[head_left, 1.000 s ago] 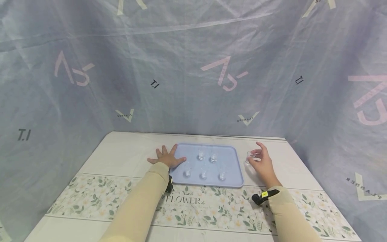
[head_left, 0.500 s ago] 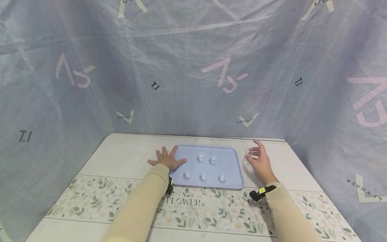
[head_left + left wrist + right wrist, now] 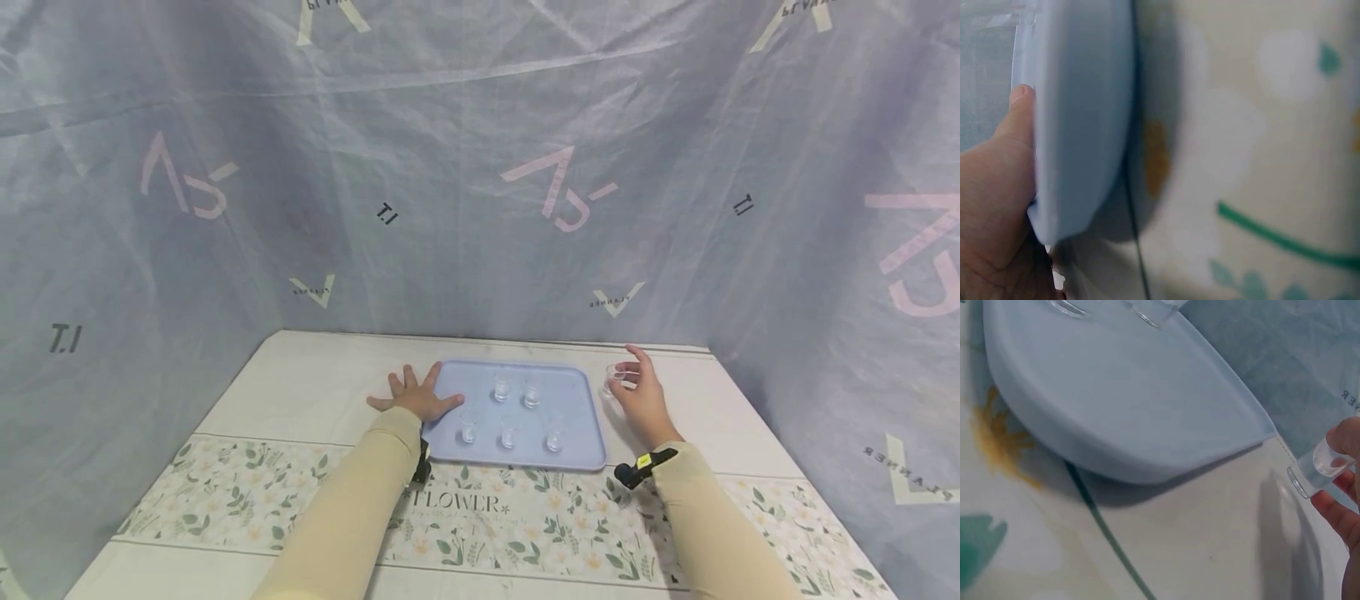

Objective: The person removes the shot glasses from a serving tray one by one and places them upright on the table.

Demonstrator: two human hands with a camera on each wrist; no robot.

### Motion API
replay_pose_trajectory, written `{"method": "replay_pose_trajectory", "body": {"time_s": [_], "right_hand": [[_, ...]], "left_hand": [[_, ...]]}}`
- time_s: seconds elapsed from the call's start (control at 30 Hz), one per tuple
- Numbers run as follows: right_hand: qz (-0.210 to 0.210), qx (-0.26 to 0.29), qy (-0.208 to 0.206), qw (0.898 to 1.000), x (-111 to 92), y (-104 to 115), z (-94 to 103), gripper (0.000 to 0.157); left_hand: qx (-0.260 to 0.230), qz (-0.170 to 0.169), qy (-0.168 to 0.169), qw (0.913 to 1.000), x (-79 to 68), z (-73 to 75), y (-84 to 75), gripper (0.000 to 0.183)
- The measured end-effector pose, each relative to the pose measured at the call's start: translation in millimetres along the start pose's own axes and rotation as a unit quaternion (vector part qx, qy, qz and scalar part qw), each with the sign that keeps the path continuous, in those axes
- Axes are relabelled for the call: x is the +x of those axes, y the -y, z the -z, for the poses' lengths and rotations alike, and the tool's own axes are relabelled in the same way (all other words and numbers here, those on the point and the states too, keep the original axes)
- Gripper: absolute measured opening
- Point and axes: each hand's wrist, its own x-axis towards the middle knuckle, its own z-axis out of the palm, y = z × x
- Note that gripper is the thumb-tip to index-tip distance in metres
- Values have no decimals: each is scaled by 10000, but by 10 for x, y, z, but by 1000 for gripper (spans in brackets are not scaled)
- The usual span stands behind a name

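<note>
My left hand [image 3: 422,402] lies spread at the left end of a light blue tray [image 3: 572,404], its thumb reaching over the tray and the other fingers pointing away on the table side. In the left wrist view, that hand [image 3: 991,206] shows behind the tray's raised edge [image 3: 1085,125]. Just off the tray's right side, my right hand [image 3: 645,407] pinches a small clear shot glass [image 3: 611,379] between thumb and fingers. Seen from the right wrist, this glass [image 3: 1311,472] is tilted, its thick base toward the tray.
Several more small clear glasses stand on the tray: two behind, among them a back glass [image 3: 532,396], and a front row with a right-hand glass [image 3: 554,440]. A floral cloth [image 3: 480,533] covers the table. Grey printed curtains [image 3: 465,208] enclose the back and sides.
My right hand has shifted slightly left and away from me with the shot glass, closer to the tray. The left hand and the glasses on the tray stay in place.
</note>
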Motion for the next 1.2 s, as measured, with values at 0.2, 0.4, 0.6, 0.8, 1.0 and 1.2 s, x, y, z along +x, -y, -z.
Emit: {"method": "replay_pose_trajectory", "body": {"time_s": [0.2, 0.4, 0.6, 0.8, 1.0, 1.2], "right_hand": [[0, -12, 24, 10000, 27, 1, -75, 76], [-47, -3, 10, 10000, 43, 35, -109, 73], [-166, -209, 52, 9996, 70, 21, -116, 72], [-136, -419, 161, 9989, 64, -46, -112, 70], [-9, -676, 219, 9975, 58, -94, -116, 69], [-29, -599, 186, 9980, 22, -142, -132, 72]], "left_hand": [[-11, -11, 19, 10000, -15, 7, 6, 97], [-21, -4, 21, 10000, -13, 9, 8, 97], [-4, 4, 19, 10000, -24, 13, 2, 96], [-34, 23, 79, 10000, -47, 27, -16, 97], [-24, 35, 51, 10000, -38, 24, -17, 96], [-4, 33, 58, 10000, -30, 16, -11, 96]]}}
